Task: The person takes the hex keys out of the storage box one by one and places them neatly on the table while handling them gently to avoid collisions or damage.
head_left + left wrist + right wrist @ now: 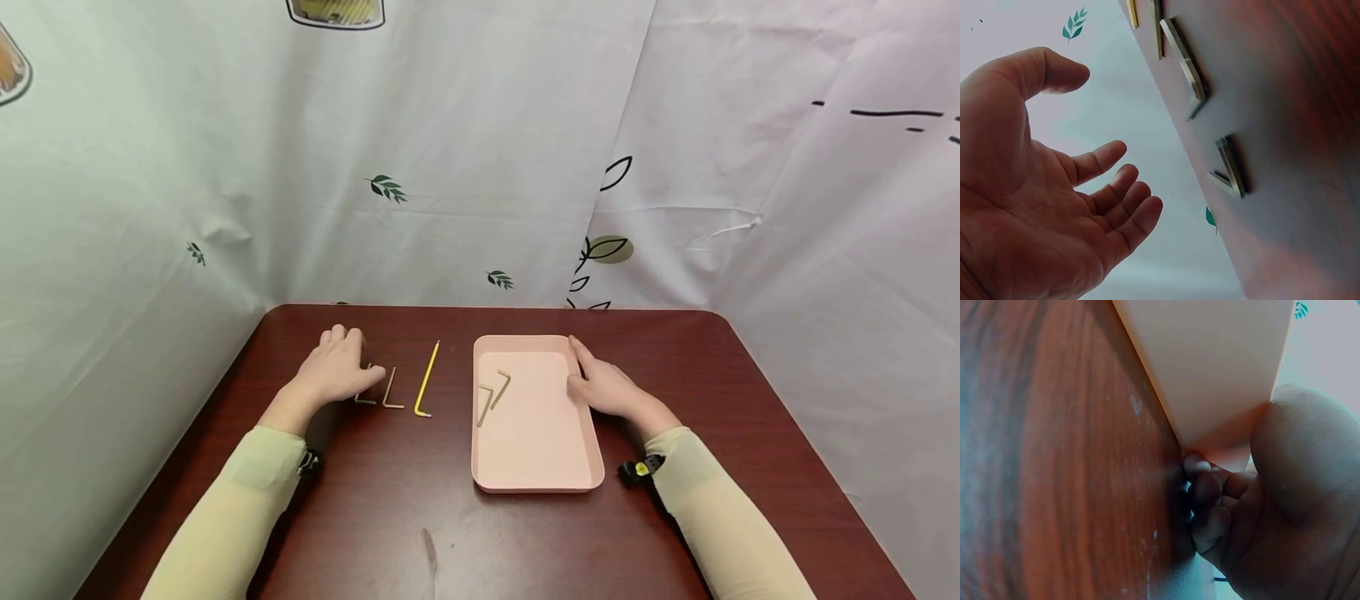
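My left hand (337, 367) hovers over the left of the table, fingers loosely bent and holding nothing. Beneath and beside it lie L-shaped hex keys: a brass-coloured hex key (392, 390) and another partly covered by the hand. In the left wrist view, a short hex key (1232, 172) lies apart from the palm. Farther right is a long yellow hex key (426, 379). My right hand (609, 387) grips the right side of a pink tray (536, 450), thumb at the rim and fingers against the outer wall. Inside the tray are two hex keys (486, 406).
The dark red wooden table (360, 517) has rounded far corners. White cloth (450, 125) with leaf prints hangs behind it and at both sides. A dark smear (429, 550) marks the near tabletop.
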`<state>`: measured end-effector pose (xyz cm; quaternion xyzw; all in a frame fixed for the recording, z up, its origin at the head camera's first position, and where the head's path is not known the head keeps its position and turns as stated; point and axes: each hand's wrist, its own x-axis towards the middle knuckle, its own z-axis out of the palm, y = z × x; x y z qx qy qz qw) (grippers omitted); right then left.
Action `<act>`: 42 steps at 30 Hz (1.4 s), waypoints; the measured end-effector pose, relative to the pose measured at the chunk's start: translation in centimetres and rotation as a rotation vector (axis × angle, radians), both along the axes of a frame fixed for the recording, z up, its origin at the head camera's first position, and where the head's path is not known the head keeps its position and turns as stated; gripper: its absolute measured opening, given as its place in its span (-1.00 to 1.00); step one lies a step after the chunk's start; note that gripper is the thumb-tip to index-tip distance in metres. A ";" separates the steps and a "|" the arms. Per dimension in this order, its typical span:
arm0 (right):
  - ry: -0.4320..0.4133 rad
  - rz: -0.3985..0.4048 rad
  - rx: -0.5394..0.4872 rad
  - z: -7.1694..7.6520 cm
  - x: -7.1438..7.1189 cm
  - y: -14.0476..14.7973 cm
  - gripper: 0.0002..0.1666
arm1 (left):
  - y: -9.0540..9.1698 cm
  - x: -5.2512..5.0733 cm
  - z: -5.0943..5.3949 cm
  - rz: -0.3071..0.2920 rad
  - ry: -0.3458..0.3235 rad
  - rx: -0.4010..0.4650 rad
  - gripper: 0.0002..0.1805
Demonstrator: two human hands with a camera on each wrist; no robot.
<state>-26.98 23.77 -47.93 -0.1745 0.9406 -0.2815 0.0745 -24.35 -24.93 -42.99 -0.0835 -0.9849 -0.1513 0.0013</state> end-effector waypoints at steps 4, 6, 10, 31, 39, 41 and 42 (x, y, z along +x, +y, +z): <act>-0.001 0.001 0.004 -0.1 0.0 0.1 0.00 | 0.5 0.0 0.2 -0.004 0.008 -0.006 -0.55; -0.003 -0.002 0.000 0.0 0.0 0.0 0.00 | 0.7 -0.1 0.3 -0.009 0.017 -0.010 -0.53; 0.002 0.003 0.001 0.0 0.0 0.0 -0.01 | 1.0 -0.3 0.0 -0.017 0.035 -0.024 -0.48; 0.003 0.004 0.000 0.3 0.0 0.0 -0.01 | 3.5 -0.7 0.3 -0.070 0.089 -0.028 -0.50; 0.011 0.006 0.011 0.1 0.0 0.1 -0.03 | 5.0 -0.7 0.5 -0.091 0.091 -0.013 -0.52; 0.011 0.005 0.011 0.1 0.0 0.1 -0.03 | 5.3 -0.7 0.4 -0.097 0.090 -0.013 -0.52; 0.008 0.004 0.009 0.1 0.1 0.1 -0.02 | 5.5 -0.8 0.4 -0.101 0.089 -0.013 -0.52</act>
